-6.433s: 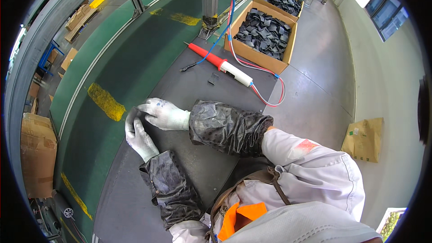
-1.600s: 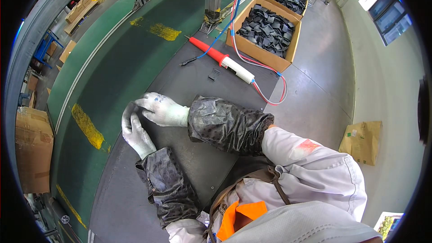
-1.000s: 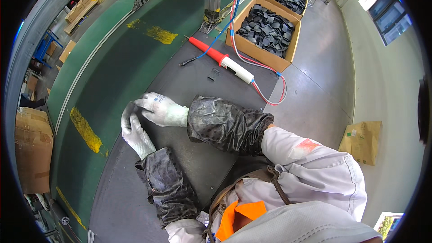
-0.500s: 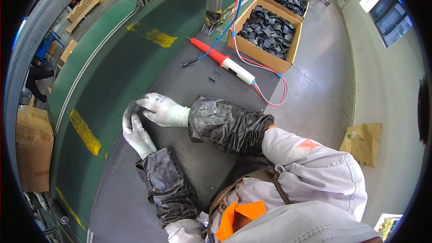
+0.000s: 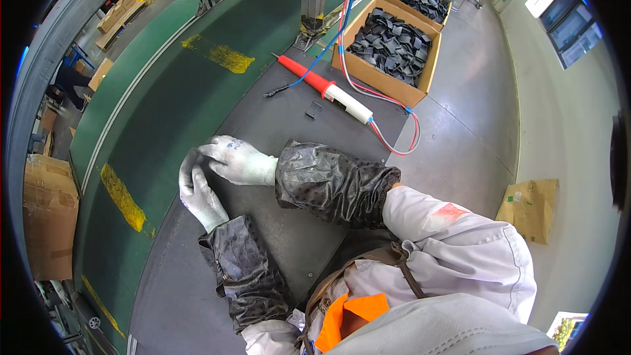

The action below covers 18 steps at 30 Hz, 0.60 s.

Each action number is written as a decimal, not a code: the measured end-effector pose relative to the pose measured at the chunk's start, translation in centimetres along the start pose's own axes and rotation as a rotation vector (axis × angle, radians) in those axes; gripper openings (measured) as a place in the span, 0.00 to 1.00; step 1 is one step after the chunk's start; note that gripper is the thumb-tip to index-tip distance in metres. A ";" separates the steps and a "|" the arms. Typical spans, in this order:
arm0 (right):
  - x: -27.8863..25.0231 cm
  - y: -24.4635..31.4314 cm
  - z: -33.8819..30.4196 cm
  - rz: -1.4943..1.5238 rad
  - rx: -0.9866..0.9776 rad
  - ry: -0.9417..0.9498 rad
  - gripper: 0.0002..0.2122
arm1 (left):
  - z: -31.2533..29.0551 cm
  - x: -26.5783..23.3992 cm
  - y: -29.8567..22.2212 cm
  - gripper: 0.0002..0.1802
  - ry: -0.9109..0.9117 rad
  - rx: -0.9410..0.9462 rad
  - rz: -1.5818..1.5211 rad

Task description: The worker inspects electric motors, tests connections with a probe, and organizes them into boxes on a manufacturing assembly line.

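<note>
At the left edge of the dark work table [image 5: 282, 236], my two gloved hands meet at the fingertips. My left hand [image 5: 197, 190], in a white glove with grey fingertips, has its fingers together and bent toward the right one. My right hand [image 5: 235, 159] curls inward from the right, its fingertips against the left fingers. Whether anything small sits between them is hidden. Beyond my hands lie a small black plastic piece [image 5: 314, 111] and a red and white probe-like tool [image 5: 328, 90] with a cable. Neither hand touches these.
A green conveyor belt [image 5: 177, 112] with yellow marks curves along the table's left side. Two cardboard boxes [image 5: 388, 89] of black pieces stand at the far right. A metal post [image 5: 315, 0], a blue cable [image 5: 315, 62] and a brown bag [image 5: 529, 210] are also around.
The belt's yellow marks have slid slightly left and nearer. At the far left, another person's leg has shifted. My hands hold the same position.
</note>
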State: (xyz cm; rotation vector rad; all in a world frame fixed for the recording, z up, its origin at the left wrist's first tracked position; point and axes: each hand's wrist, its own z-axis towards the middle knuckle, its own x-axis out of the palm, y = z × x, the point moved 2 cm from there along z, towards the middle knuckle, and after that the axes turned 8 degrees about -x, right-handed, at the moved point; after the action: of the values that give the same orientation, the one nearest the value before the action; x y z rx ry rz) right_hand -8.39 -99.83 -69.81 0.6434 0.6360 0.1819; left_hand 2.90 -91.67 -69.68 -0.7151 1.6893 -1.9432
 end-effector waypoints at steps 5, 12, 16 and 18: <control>0.0 -0.2 -0.1 0.010 -0.001 -0.001 0.16 | 0.0 0.2 0.0 0.17 -0.006 -0.001 -0.007; 0.1 -0.3 -0.1 0.003 -0.008 -0.015 0.16 | -0.1 0.3 -0.1 0.17 0.011 -0.004 -0.024; 0.0 -0.3 -0.1 0.005 -0.002 0.000 0.17 | 0.0 0.3 0.0 0.17 0.011 -0.018 -0.046; 0.0 -0.3 -0.1 0.015 0.000 0.006 0.17 | 0.1 0.1 0.3 0.17 0.015 -0.004 -0.040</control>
State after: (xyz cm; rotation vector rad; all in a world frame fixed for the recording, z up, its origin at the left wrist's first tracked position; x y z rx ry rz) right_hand -8.46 -100.02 -70.00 0.6476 0.6377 0.1977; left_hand 2.90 -91.90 -69.99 -0.7429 1.7006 -1.9781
